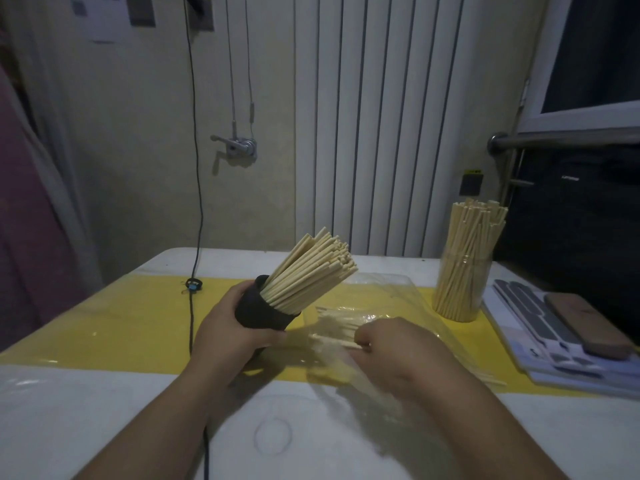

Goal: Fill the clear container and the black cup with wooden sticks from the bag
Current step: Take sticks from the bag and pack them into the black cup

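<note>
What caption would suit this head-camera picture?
Left hand grips the tilted, stick-packed black cup; right hand pinches sticks on the bag; clear container stands full.

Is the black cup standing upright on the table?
No, the left hand grips the black cup and holds it tilted, so its wooden sticks slant up toward the right.

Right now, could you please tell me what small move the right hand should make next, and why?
Probably draw the sticks that the right hand pinches out of the bag and slip them into the cup. The left hand holds the cup tilted toward them with a little room left, and the container already looks packed.
</note>
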